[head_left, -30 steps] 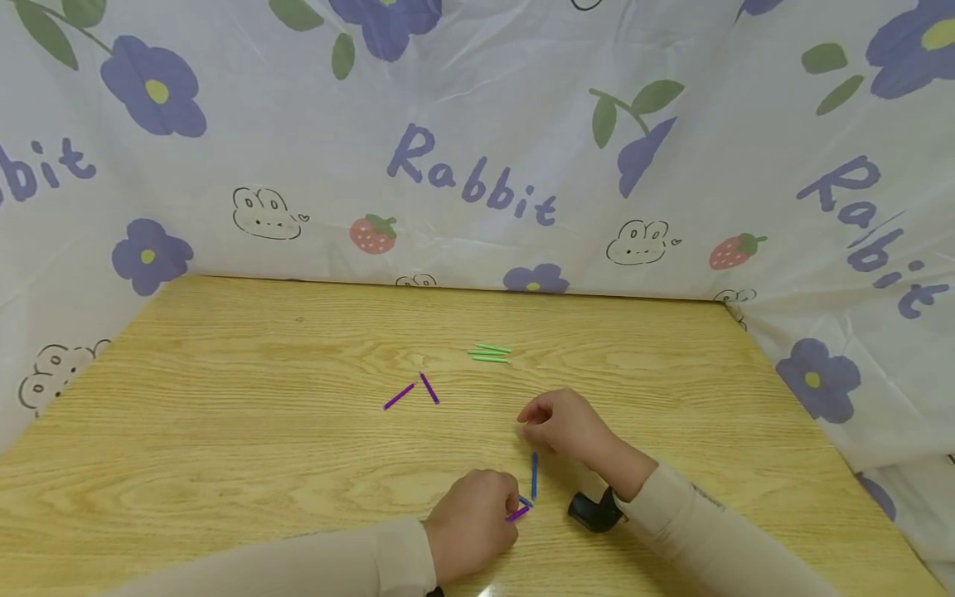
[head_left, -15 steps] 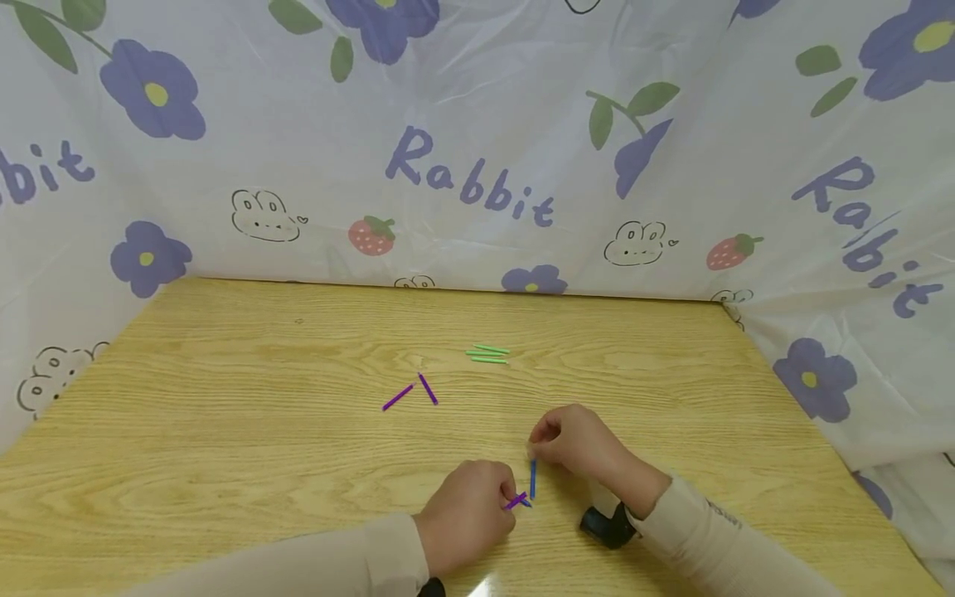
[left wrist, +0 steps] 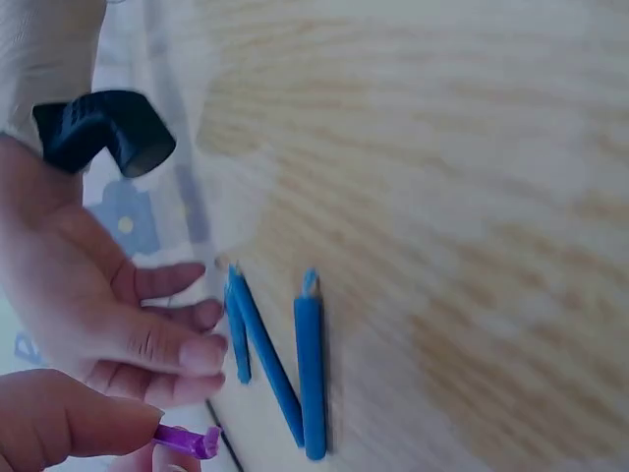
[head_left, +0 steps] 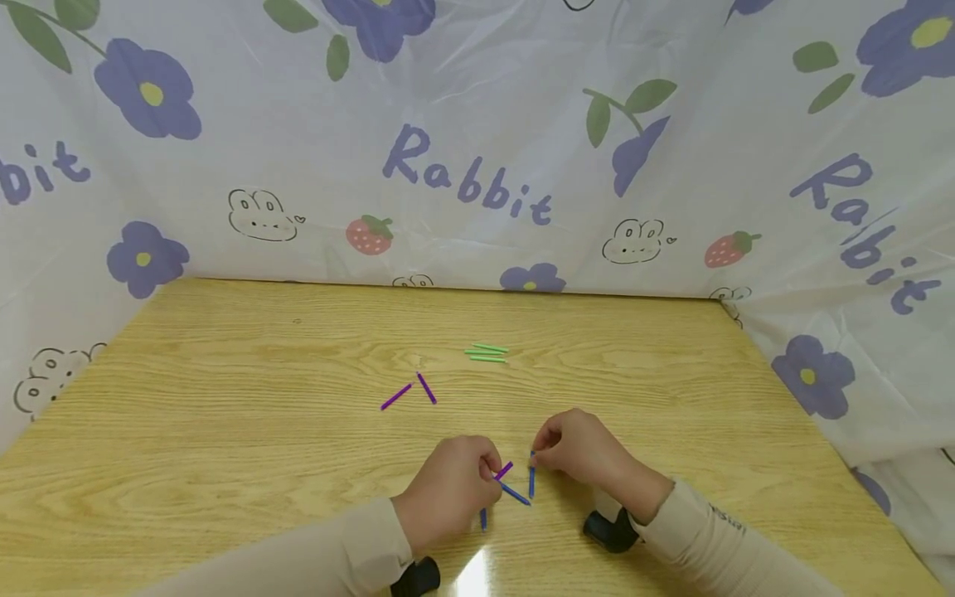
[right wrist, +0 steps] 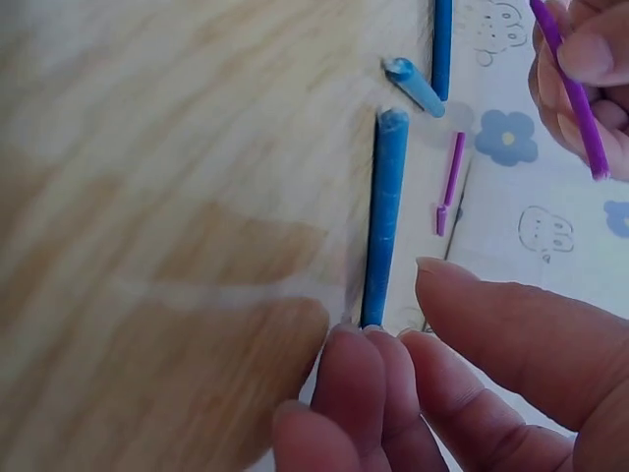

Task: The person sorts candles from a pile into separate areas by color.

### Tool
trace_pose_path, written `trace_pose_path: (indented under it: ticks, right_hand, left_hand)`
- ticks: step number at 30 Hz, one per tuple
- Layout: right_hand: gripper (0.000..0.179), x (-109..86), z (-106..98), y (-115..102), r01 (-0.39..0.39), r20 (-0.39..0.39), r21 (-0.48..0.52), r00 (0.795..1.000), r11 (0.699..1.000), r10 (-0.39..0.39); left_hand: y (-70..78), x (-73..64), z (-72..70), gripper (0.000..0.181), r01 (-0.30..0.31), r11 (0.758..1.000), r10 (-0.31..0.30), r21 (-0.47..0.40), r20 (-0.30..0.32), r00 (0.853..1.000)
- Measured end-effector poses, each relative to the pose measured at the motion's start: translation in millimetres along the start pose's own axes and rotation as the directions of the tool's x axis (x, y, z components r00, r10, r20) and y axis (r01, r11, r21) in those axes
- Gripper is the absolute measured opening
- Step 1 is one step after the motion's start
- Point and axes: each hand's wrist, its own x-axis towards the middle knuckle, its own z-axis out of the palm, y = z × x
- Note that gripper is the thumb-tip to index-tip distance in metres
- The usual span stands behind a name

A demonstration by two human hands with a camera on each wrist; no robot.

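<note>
In the head view, my left hand (head_left: 451, 489) pinches a slim purple candle (head_left: 505, 470) between thumb and fingers, above the blue candles. Three blue candles lie in a zigzag: a left one (head_left: 483, 520) partly behind the left hand, a slanted middle one (head_left: 516, 494) and a right one (head_left: 532, 482). The left wrist view shows their wicks, with the held purple candle (left wrist: 192, 442) in front. My right hand (head_left: 585, 444) has its fingertips at the far end of the right blue candle; in the right wrist view the thumb (right wrist: 521, 324) stands apart from that candle (right wrist: 386, 216).
Two purple candles, one slanted (head_left: 396, 396) and one steeper (head_left: 427, 388), lie farther back on the wooden table (head_left: 224, 373). Behind them to the right are three green candles (head_left: 488, 353) side by side. A printed rabbit-pattern cloth (head_left: 462, 240) hangs around the table's back and sides.
My left hand has moved away from me and slightly left with the purple candle, uncovering more of the blue candles. My right hand came down to the right blue candle's far end.
</note>
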Motion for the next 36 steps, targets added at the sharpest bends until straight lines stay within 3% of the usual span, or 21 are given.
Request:
trace_pose_path:
  ticks: [12,17,36]
  right_hand:
    - [0.012,-1.1,2,-4,0.010,0.007,-0.046,1.000,0.999,-0.010]
    - [0.011,-0.7,3,-4,0.008,0.007,-0.057,1.000,0.998,-0.008]
    - [0.011,-0.6,6,-7,-0.014,0.013,-0.069,1.000,0.998,0.015]
  left_hand:
    - [-2.3,3.6,-21.5,0.012,0.010,0.999,-0.015,-0.045,-0.121,0.993]
    - [-3.9,7.1,-29.7,0.013,0.054,0.996,-0.064,-0.064,-0.172,0.983]
    - [-25.7,20.1,-58.7,0.012,0.168,0.978,-0.194,-0.127,-0.234,0.953]
